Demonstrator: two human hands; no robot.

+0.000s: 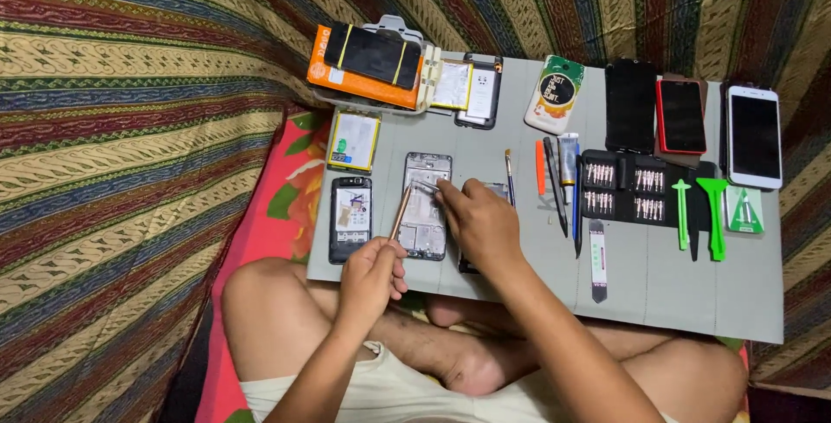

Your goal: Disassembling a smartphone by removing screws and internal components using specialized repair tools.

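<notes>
You sit cross-legged on striped cloth [112, 129] with a grey work mat [675, 276] across your lap, phones and tools spread over it. Along the far edge lie an orange box [359, 81] under a black screen, a printed phone case [554, 94] and three handsets, black [630, 104], red [681, 116] and white [754, 135]. A black bit set [625, 187] sits beside green pry tools [714, 215]. Near the mat's left edge rest a battery [353, 141] and an opened phone body [351, 219]. At centre lies the stripped phone frame [426, 206]. Your right hand [480, 224] pinches metal tweezers [427, 187] over the frame's upper part, and your left hand [370, 277] is closed round a thin copper-coloured stick [402, 212], its tip at the frame's left edge
</notes>
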